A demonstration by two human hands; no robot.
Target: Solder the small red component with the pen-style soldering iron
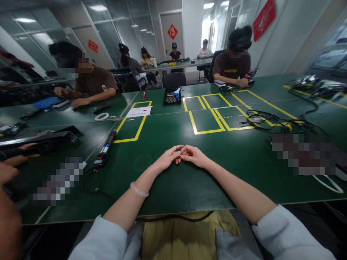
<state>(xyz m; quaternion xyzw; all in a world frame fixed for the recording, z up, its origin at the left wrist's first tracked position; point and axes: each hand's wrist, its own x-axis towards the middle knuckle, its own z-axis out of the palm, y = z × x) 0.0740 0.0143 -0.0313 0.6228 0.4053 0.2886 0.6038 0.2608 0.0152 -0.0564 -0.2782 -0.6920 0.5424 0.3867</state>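
Head view: a screwdriver-like tool, black with a silver band, lies on the green table just left of the hands. Its long axis runs from near-left to far-right along a white line, and a dark cord leaves its nearer end; which end is the working tip is hard to make out. The left hand and right hand rest on the table at its middle, near the front edge, well apart from the tool. The fingers of each lie together, lightly curled, and the tips of both hands meet. A small reddish spot shows where they touch; whether they pinch anything there cannot be told. A pale bracelet rings the left wrist. Farther out lie yellow tape rectangles, a white paper and black cables. Blurred patches hide items at both sides, and a co-worker's hand is cut off at the left edge.
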